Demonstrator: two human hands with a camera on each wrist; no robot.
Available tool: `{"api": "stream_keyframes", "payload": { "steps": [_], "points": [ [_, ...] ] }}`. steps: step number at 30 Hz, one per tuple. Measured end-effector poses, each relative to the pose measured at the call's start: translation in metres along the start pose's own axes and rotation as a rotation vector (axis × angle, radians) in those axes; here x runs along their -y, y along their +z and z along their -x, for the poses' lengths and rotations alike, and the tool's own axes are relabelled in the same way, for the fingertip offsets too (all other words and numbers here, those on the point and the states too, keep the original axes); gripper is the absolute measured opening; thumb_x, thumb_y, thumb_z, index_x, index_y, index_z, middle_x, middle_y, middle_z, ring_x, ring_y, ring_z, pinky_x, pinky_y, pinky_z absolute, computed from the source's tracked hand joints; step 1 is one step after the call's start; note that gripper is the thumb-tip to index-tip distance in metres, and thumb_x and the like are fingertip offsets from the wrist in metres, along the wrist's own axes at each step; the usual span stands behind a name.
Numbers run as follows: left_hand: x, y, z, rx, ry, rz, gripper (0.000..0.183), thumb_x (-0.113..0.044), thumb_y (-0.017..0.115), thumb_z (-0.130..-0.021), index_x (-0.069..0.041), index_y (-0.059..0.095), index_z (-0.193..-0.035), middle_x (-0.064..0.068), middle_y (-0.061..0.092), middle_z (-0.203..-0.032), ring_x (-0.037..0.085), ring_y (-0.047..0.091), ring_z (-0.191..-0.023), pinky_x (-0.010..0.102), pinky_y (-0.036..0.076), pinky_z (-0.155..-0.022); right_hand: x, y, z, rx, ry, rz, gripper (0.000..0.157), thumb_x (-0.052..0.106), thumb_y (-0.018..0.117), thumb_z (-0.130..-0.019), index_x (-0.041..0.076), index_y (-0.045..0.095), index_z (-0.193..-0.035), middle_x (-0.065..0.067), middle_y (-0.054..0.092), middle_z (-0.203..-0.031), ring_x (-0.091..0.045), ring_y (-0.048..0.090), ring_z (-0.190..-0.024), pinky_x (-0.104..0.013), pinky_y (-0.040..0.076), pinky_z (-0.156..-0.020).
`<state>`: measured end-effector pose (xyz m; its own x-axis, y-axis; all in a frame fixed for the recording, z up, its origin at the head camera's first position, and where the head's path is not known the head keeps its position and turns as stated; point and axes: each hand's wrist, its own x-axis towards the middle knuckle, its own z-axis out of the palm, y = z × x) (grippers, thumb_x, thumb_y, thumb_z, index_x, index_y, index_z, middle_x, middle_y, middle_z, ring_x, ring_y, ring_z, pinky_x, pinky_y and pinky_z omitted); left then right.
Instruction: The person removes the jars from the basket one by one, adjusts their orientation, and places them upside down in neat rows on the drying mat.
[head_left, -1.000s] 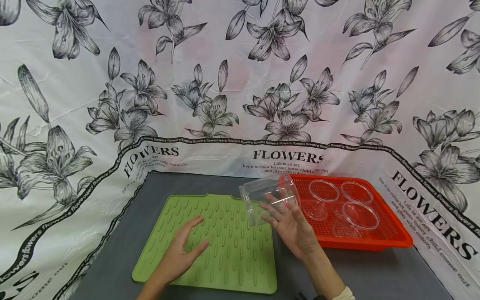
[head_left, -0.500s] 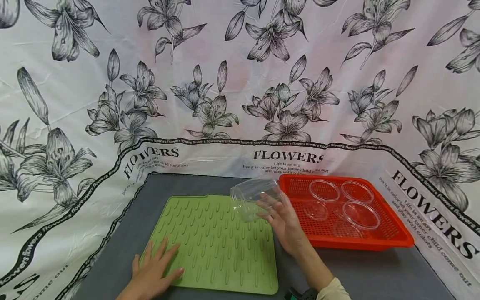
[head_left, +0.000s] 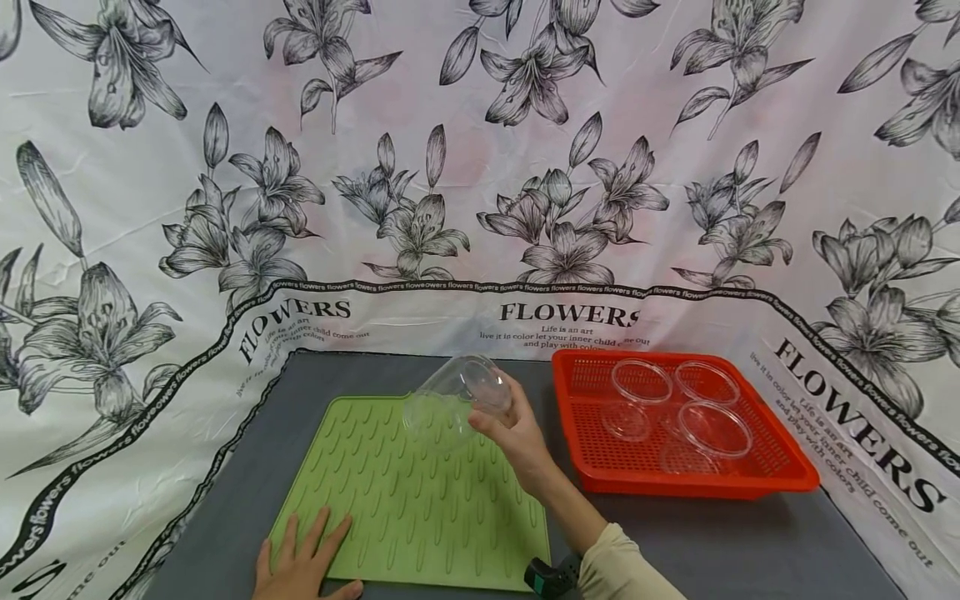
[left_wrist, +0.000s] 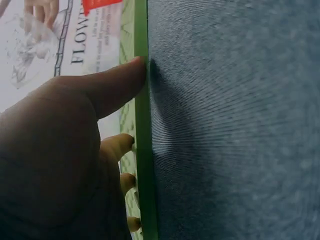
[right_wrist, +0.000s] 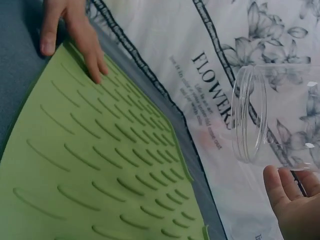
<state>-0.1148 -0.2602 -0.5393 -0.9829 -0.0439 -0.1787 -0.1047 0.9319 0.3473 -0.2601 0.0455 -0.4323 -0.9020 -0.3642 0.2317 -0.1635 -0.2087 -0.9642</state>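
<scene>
I'm partway, I'd judge: my right hand (head_left: 521, 435) grips a clear jar (head_left: 453, 402), out of the red basket (head_left: 667, 482) and tilted above the green mat (head_left: 427, 517) (left hand (head_left: 302, 560) at its near-left corner, fingers spread), with three more jars (head_left: 714, 440) untouched.

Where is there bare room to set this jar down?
The middle of the mat, right of the left hand at its near-left corner. Also the table: left of the mat, and before the tray, right of the sleeve. Crowded: the tray, with three clear jars, and around the right hand.
</scene>
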Motion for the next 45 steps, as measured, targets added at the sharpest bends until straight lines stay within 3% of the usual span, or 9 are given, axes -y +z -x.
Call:
{"api": "stream_keyframes", "payload": {
  "steps": [4, 10, 19, 30, 45],
  "points": [
    [0.000, 0.008, 0.005, -0.077, -0.018, -0.013, 0.094, -0.089, 0.046, -0.069, -0.033, 0.042, -0.145, 0.011, 0.031, -0.157, 0.058, 0.015, -0.140, 0.078, 0.004, -0.102, -0.005, 0.012, -0.006, 0.001, -0.007, 0.050, 0.080, 0.022, 0.073, -0.087, 0.027, 0.025, -0.150, -0.013, 0.042, -0.147, -0.034, 0.044, -0.135, -0.043, 0.049, -0.102],
    [-0.001, 0.015, 0.007, -0.137, -0.015, -0.026, 0.091, -0.088, 0.043, -0.072, -0.032, 0.045, -0.143, 0.010, 0.036, -0.155, 0.057, 0.022, -0.139, 0.075, 0.007, -0.104, -0.010, 0.025, -0.013, -0.025, 0.030, 0.116, 0.081, 0.023, 0.075, -0.084, 0.035, 0.027, -0.148, -0.006, 0.047, -0.144, -0.026, 0.049, -0.131, -0.040, 0.051, -0.095],
    [0.001, 0.015, 0.003, -0.095, -0.038, 0.029, 0.092, -0.087, 0.045, -0.072, -0.028, 0.045, -0.144, 0.013, 0.031, -0.157, 0.057, 0.015, -0.140, 0.075, -0.002, -0.104, -0.020, 0.041, -0.021, -0.014, 0.038, 0.198, 0.083, 0.031, 0.078, -0.082, 0.039, 0.028, -0.147, -0.004, 0.046, -0.142, -0.027, 0.047, -0.130, -0.042, 0.052, -0.091],
    [0.002, 0.019, 0.001, -0.090, -0.053, 0.037, 0.093, -0.087, 0.044, -0.072, -0.029, 0.044, -0.144, 0.012, 0.030, -0.158, 0.057, 0.014, -0.141, 0.073, -0.004, -0.106, -0.036, 0.060, -0.038, -0.021, 0.047, 0.282, 0.092, 0.037, 0.079, -0.079, 0.032, 0.022, -0.151, -0.007, 0.044, -0.144, -0.029, 0.047, -0.130, -0.048, 0.052, -0.090],
    [0.000, 0.016, 0.002, -0.071, -0.047, 0.071, 0.092, -0.086, 0.044, -0.074, -0.029, 0.041, -0.146, 0.012, 0.026, -0.159, 0.057, 0.009, -0.141, 0.073, -0.009, -0.105, -0.045, 0.093, -0.058, -0.085, 0.105, 0.406, 0.094, 0.053, 0.080, -0.073, 0.043, 0.024, -0.148, -0.007, 0.041, -0.145, -0.029, 0.047, -0.131, -0.045, 0.054, -0.087]
  ]
}}
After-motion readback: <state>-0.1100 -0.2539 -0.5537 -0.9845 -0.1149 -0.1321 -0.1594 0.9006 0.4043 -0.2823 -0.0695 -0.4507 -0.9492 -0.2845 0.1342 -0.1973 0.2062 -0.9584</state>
